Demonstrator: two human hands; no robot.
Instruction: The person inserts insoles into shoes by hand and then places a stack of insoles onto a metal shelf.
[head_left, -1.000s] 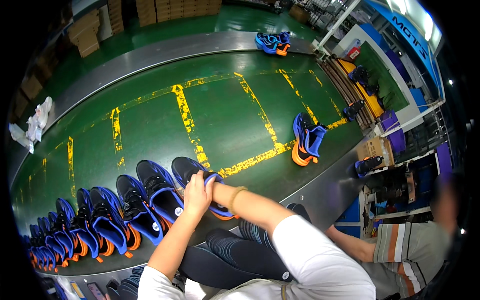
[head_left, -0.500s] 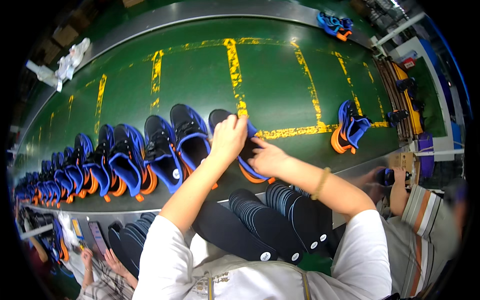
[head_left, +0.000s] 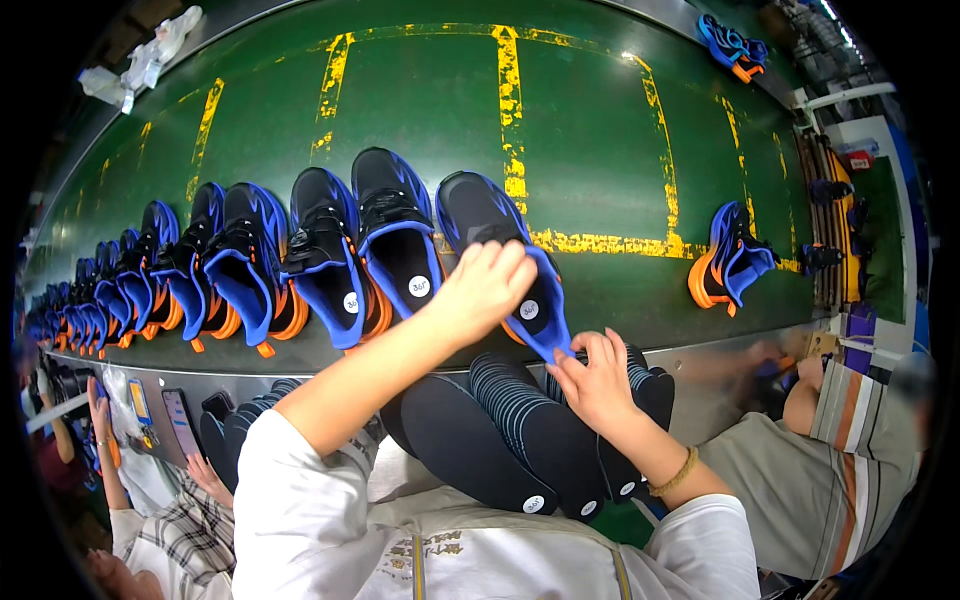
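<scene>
A black sneaker point(head_left: 468, 203) with blue trim lies on the green work surface in front of me, its heel toward me. My left hand point(head_left: 487, 288) is closed over its tongue and laces, the fingers curled at the shoe's opening. At the heel, the fingertips of my right hand point(head_left: 600, 385) pinch the blue collar. Inside the shoe shows an insole point(head_left: 529, 310) with a round white sticker. Directly below my hands, against my body, lean several stacks of black insoles point(head_left: 445, 440), some bearing the same kind of sticker.
A long row of matching sneakers point(head_left: 240, 225) runs off to the left. One more sneaker point(head_left: 735, 262) sits at the right, and a blue pair point(head_left: 735, 48) at the far right. A phone point(head_left: 180, 420) lies near a co-worker's hand point(head_left: 207, 478). Another person point(head_left: 800, 470) is at my right.
My right hand has moved from the shoe's opening back to its heel. My left hand is now nearer the opening, and the stickered insole inside has come into sight. The view has shifted.
</scene>
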